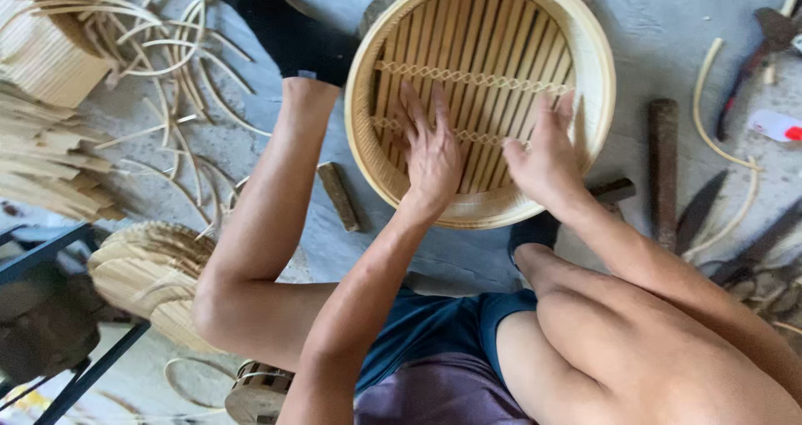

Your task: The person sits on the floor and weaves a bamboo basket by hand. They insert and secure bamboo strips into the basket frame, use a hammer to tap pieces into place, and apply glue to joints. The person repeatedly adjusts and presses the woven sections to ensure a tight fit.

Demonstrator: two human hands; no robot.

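Observation:
A round bamboo steamer basket [601,83] rests on the grey floor between my legs, its slatted bottom crossed by two woven bands. My left hand [432,145] lies flat on the slats near the basket's middle, fingers spread. My right hand [547,154] presses on the slats at the right side, close to the inner wall, fingers apart. Neither hand holds anything.
Loose bamboo strips [167,49] and stacks of slats [42,149] lie at the left. Woven slat discs [150,270] sit by my left knee. A small wooden block [339,195], a dark wooden bar [664,170], blades [697,212] and pliers [752,58] lie around.

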